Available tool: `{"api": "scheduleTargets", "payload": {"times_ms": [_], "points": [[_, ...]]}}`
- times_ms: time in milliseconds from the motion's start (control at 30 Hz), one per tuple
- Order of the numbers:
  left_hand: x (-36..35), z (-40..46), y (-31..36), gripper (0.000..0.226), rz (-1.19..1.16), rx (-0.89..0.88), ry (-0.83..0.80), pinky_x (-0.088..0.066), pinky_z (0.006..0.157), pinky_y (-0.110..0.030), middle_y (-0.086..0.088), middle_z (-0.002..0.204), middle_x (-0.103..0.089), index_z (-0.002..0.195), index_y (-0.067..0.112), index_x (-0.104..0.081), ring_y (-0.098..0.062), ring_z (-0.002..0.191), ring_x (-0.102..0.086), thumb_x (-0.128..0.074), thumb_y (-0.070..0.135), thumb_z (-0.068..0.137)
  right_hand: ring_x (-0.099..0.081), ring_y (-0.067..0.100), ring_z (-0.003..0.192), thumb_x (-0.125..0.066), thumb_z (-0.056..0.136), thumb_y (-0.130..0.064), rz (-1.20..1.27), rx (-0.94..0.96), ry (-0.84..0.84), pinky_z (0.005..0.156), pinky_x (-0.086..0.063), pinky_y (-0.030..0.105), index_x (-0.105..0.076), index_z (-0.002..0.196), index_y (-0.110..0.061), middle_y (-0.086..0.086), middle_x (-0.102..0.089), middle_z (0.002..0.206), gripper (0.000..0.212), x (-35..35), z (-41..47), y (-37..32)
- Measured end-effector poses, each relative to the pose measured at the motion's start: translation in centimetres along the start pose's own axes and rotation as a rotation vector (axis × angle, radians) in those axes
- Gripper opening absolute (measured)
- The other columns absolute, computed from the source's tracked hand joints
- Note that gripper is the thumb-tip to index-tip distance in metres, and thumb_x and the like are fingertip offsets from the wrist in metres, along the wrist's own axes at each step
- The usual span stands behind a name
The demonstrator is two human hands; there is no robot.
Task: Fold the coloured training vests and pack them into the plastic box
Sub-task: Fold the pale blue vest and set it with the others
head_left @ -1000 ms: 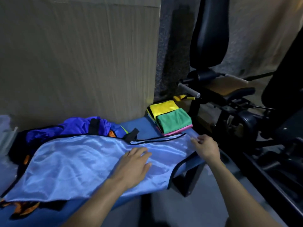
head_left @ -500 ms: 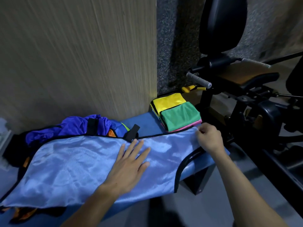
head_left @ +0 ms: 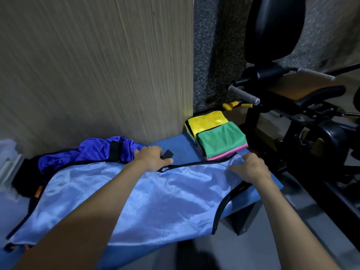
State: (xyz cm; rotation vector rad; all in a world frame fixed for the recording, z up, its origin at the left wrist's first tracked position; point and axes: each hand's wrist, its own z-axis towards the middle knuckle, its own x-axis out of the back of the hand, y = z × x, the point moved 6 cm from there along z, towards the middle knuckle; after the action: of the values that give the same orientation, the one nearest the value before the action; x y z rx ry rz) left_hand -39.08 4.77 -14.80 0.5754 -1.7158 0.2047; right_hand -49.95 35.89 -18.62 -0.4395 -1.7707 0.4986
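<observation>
Vest: the shiny light-blue training vest with black trim (head_left: 155,201) lies spread flat on my blue padded bench (head_left: 181,145).
Hands: my left hand (head_left: 153,158) pinches the far black edge; my right hand (head_left: 251,168) grips the far right corner.
Handling: looks light, limp and slippery, so I'd hold the trim.
Count: three folded vests (head_left: 218,137) show in the stack, yellow, green, pink; a purple crumpled vest (head_left: 97,149) waits.
</observation>
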Motion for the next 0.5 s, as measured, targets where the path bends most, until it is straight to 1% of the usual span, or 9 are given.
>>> {"api": "scheduleTargets", "payload": {"times_ms": [67, 100, 133, 167, 233, 300, 367, 433, 500], "points": [[-0.3, 1.0, -0.6, 0.043, -0.203, -0.013, -0.033, -0.040, 0.095, -0.038, 0.002, 0.091, -0.070, 0.088, 0.017, -0.067, -0.022, 0.103, -0.064, -0.073, 0.059, 0.082, -0.065, 0.034, 0.096, -0.078, 0.079, -0.039, 0.036, 0.012, -0.005, 0.075, -0.049, 0.035, -0.059, 0.081, -0.014, 0.012, -0.067, 0.097, 0.032, 0.2, -0.1, -0.1], [-0.1, 1.5, -1.1, 0.040, -0.351, -0.021, -0.014, -0.047, 0.097, -0.040, 0.001, 0.089, -0.073, 0.086, 0.016, -0.069, -0.022, 0.099, -0.069, -0.078, 0.054, 0.078, -0.065, 0.035, 0.092, -0.076, 0.080, -0.035, 0.059, 0.026, 0.006, 0.072, -0.047, 0.033, -0.058, 0.073, -0.016, 0.012, -0.068, 0.090, 0.028, 0.4, -0.1, -0.1], [0.3, 1.6, -1.4, 0.035, -0.510, -0.013, 0.023, -0.052, 0.097, -0.043, 0.001, 0.092, -0.075, 0.088, 0.018, -0.071, -0.021, 0.097, -0.071, -0.083, 0.047, 0.076, -0.064, 0.035, 0.087, -0.074, 0.081, -0.031, 0.083, 0.040, 0.027, 0.070, -0.044, 0.032, -0.056, 0.069, -0.015, 0.011, -0.067, 0.083, 0.027, 0.6, -0.1, -0.1], [0.7, 1.5, -1.7, 0.031, -0.651, -0.002, 0.049, -0.054, 0.097, -0.041, -0.002, 0.097, -0.076, 0.093, 0.019, -0.073, -0.021, 0.097, -0.072, -0.087, 0.040, 0.076, -0.063, 0.036, 0.084, -0.072, 0.082, -0.028, 0.104, 0.054, 0.051, 0.069, -0.042, 0.032, -0.055, 0.067, -0.014, 0.011, -0.066, 0.079, 0.026, 0.8, 0.0, 0.0], [1.4, 1.2, -2.1, 0.034, -0.841, 0.036, 0.070, -0.053, 0.094, -0.032, -0.005, 0.105, -0.074, 0.104, 0.017, -0.074, -0.019, 0.100, -0.070, -0.089, 0.032, 0.077, -0.062, 0.037, 0.083, -0.069, 0.082, -0.023, 0.103, 0.074, 0.075, 0.068, -0.041, 0.032, -0.052, 0.068, -0.013, 0.012, -0.063, 0.078, 0.024, 0.9, 0.2, 0.1], [1.7, 1.2, -2.6, 0.034, -0.963, 0.061, 0.081, -0.049, 0.080, -0.024, -0.003, 0.102, -0.073, 0.107, 0.017, -0.075, -0.013, 0.091, -0.066, -0.088, 0.029, 0.078, -0.060, 0.036, 0.083, -0.067, 0.083, -0.022, 0.067, 0.079, 0.060, 0.068, -0.041, 0.032, -0.052, 0.071, -0.015, 0.011, -0.062, 0.080, 0.021, 0.6, 0.3, 0.2], [2.0, 1.0, -2.7, 0.029, -1.052, 0.056, 0.094, -0.045, 0.066, -0.022, -0.001, 0.092, -0.074, 0.107, 0.016, -0.076, -0.011, 0.076, -0.061, -0.085, 0.024, 0.081, -0.057, 0.034, 0.081, -0.067, 0.085, -0.023, 0.042, 0.082, 0.048, 0.069, -0.040, 0.032, -0.052, 0.075, -0.017, 0.010, -0.061, 0.083, 0.019, 0.3, 0.4, 0.0], [2.0, 1.0, -2.6, 0.024, -1.068, 0.063, 0.088, -0.047, 0.069, -0.025, -0.001, 0.091, -0.076, 0.108, 0.016, -0.076, -0.012, 0.074, -0.061, -0.082, 0.021, 0.085, -0.057, 0.033, 0.083, -0.068, 0.085, -0.025, 0.028, 0.089, 0.043, 0.070, -0.040, 0.032, -0.054, 0.079, -0.018, 0.010, -0.062, 0.087, 0.017, 0.2, 0.5, -0.1], [2.0, 1.3, -2.6, 0.020, -1.034, 0.041, 0.102, -0.053, 0.080, -0.029, -0.007, 0.100, -0.075, 0.106, 0.016, -0.076, -0.016, 0.084, -0.066, -0.080, 0.013, 0.086, -0.060, 0.034, 0.089, -0.069, 0.085, -0.026, 0.030, 0.090, 0.037, 0.072, -0.042, 0.033, -0.057, 0.085, -0.020, 0.011, -0.064, 0.093, 0.014, 0.2, 0.6, -0.1]]}}
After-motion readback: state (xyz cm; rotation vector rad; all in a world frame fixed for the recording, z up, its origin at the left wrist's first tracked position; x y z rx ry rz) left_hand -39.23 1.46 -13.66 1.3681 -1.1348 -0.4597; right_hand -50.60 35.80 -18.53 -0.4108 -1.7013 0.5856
